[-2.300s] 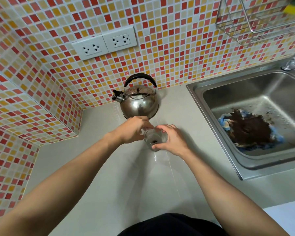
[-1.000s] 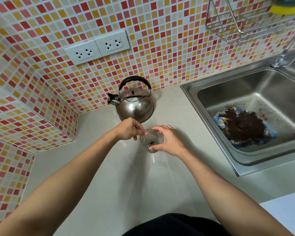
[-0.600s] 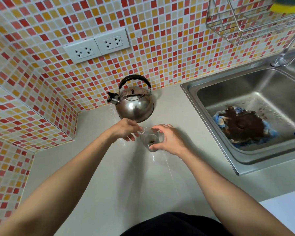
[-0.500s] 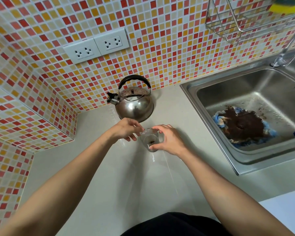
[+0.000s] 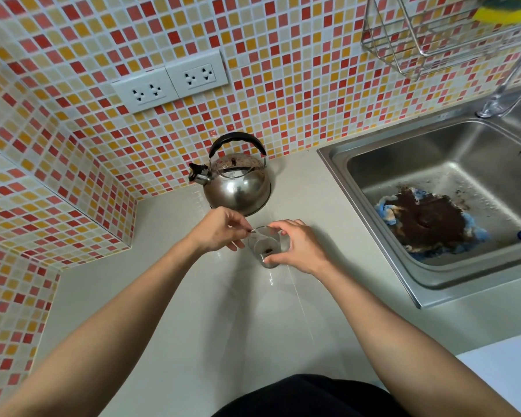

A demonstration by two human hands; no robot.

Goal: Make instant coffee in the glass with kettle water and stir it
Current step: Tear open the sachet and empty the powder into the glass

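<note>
A small clear glass stands on the grey counter with a little dark coffee powder at its bottom. My right hand wraps around its right side. My left hand sits just left of the rim and pinches a thin metal spoon whose end reaches over the glass. A steel kettle with a black handle stands right behind the glass, its spout pointing left.
A steel sink lies to the right, holding a blue cloth covered in dark coffee grounds. A tap and a wire rack with a yellow sponge sit above it. Two wall sockets are on the tiled wall.
My left hand has drawn back from over the glass to its left rim, showing the spoon. The right hand stays on the glass. The view has shifted slightly.
</note>
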